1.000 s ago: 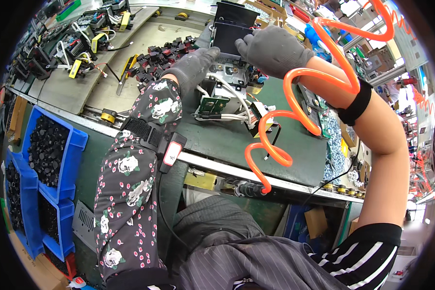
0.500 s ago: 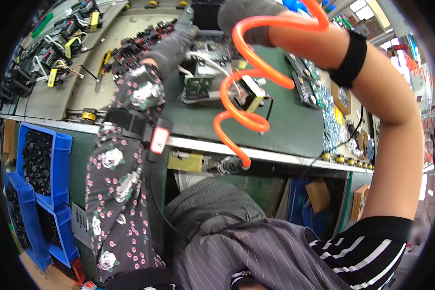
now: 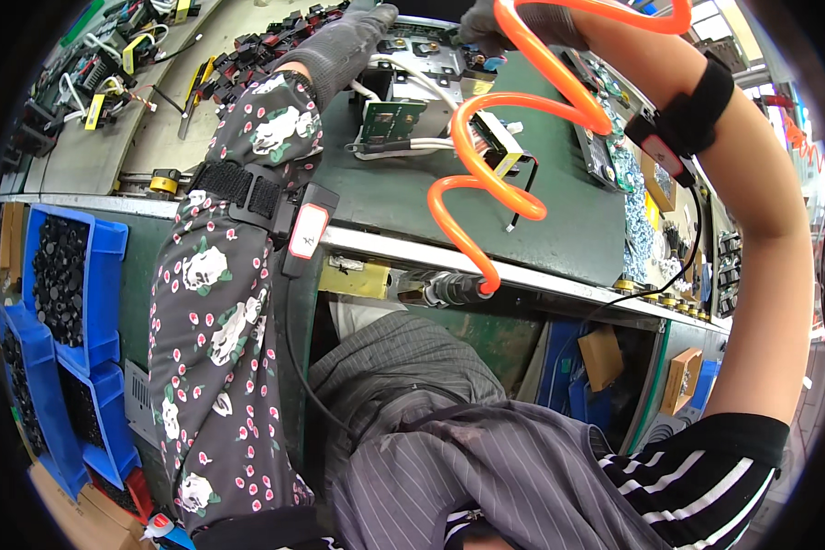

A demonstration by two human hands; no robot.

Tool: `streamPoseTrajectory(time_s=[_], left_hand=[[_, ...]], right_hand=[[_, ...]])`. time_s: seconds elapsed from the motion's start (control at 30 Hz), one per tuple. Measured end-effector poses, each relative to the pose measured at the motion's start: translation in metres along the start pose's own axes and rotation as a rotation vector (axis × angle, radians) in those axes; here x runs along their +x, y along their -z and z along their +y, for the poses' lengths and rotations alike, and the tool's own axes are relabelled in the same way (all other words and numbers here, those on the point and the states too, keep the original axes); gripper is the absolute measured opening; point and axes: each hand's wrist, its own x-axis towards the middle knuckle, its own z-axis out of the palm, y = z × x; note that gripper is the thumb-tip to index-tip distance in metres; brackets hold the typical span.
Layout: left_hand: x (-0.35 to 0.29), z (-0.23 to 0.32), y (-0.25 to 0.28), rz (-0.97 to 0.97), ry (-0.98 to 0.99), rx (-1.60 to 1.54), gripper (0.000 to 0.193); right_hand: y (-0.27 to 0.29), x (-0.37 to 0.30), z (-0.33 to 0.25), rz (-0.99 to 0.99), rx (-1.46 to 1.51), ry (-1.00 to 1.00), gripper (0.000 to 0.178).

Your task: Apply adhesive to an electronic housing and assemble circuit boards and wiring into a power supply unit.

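- Grey glove cloth covers the left hand [image 3: 344,48], which lies by the left back corner of a metal box [image 3: 438,64]; I cannot tell if its fingers grip anything.
- Right hand [image 3: 515,26], in a grey glove too, is near the back right of the box; an orange curly hose [image 3: 475,151] crosses in front of it, so I cannot tell if it holds something.
- Something dark [image 3: 434,8] sits between the hands, but the top edge cuts it off.
- The metal box is on the green surface [image 3: 380,206], at the top middle.
- A small green board [image 3: 392,121] stands at its near side, and thick white wires [image 3: 422,81] bend around it.
- The hose hides part of a yellow and white block [image 3: 502,147].
- Black and red bits [image 3: 268,50] lie left of the left hand, too jumbled to tell one by one.
- The hose ends at a dark tool [image 3: 445,288] under the surface's front edge; its shape is hard to see.
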Motion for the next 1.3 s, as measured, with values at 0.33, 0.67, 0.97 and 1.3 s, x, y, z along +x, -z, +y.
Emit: streamPoseTrajectory(time_s=[0.33,0.67,0.97,1.3], left_hand=[[0.004,-0.004,-0.011,0.070,0.050,-0.083,0.034],[0.014,0.019,-0.017,0.111,0.061,-0.142,0.033],[0.044,0.100,0.025,0.087,-0.066,0.108,0.038],[0.031,0.127,0.013,-0.009,0.163,0.405,0.044]], right_hand=[[0.011,-0.017,-0.025,0.009,0.195,-0.061,0.022],[0.024,-0.018,-0.023,-0.084,0.134,0.082,0.010],[-0.024,-0.015,0.021,-0.147,1.150,-0.073,0.014],[-0.122,-0.018,0.045,-0.154,1.498,-0.022,0.051]])
